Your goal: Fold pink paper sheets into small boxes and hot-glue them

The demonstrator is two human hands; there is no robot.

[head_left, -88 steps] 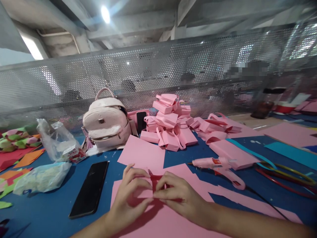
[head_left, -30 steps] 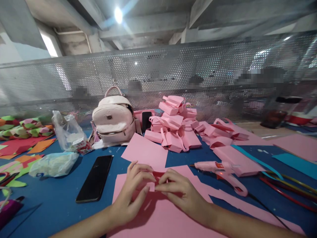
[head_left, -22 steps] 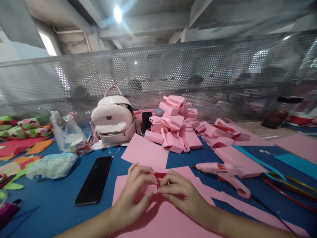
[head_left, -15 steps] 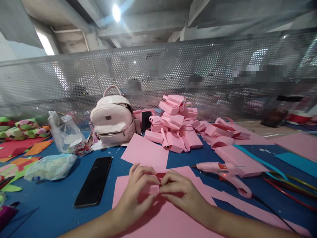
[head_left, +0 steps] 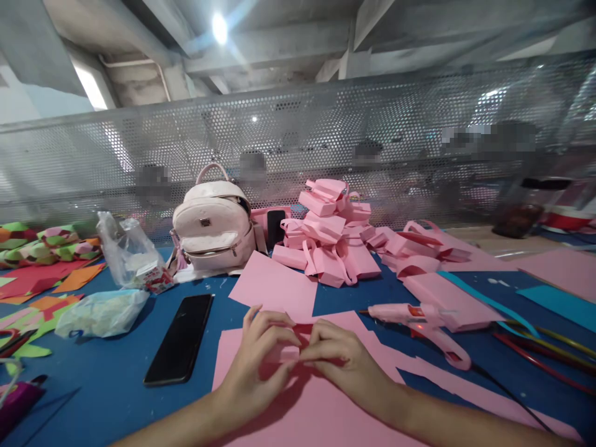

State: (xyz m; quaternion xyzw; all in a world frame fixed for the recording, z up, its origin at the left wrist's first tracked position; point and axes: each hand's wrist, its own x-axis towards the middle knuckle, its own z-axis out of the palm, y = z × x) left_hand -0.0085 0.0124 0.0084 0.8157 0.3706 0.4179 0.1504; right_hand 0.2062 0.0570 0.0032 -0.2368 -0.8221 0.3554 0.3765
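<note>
A small folded pink paper piece (head_left: 289, 354) is held between my two hands, over pink sheets (head_left: 298, 413) on the blue table. My left hand (head_left: 261, 363) curls round its left side, thumb below and fingers above. My right hand (head_left: 342, 363) pinches its right end, fingertips close to those of my left. Much of the piece is hidden by the fingers. To the right lies a pink glue gun (head_left: 421, 320), its nozzle pointing left. Behind my hands rises a pile of folded pink paper bags (head_left: 330, 230).
A black phone (head_left: 179, 339) lies left of my hands. Behind it stand a white backpack (head_left: 213, 230) and a plastic bag (head_left: 123, 248). Pink strips (head_left: 488, 397) and the glue gun's cord run along the right; coloured paper (head_left: 46, 276) lies far left.
The camera view has shifted slightly, so things on the left appear a little further right. My right hand's fingers have bent slightly; both hands keep hold of the paper.
</note>
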